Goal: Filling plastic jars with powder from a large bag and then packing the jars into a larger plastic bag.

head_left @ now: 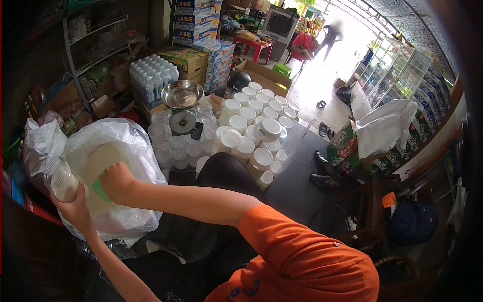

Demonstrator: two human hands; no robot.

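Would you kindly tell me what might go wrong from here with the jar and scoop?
The clear jar in the left hand is near the edge of the open plastic bag; if it slipped, its pale contents might spill.
The green scoop in the right hand could perhaps snag the bag's loose, crumpled plastic.

Left hand (73,207) holding clear ribbed plastic jar (61,182), tilted; right hand (117,183) gripping bright-green scoop (101,192) (partly hidden) above open translucent plastic bag (142,151). Beyond: green round-dial scale (182,122) bearing shiny metal bowl (182,94).
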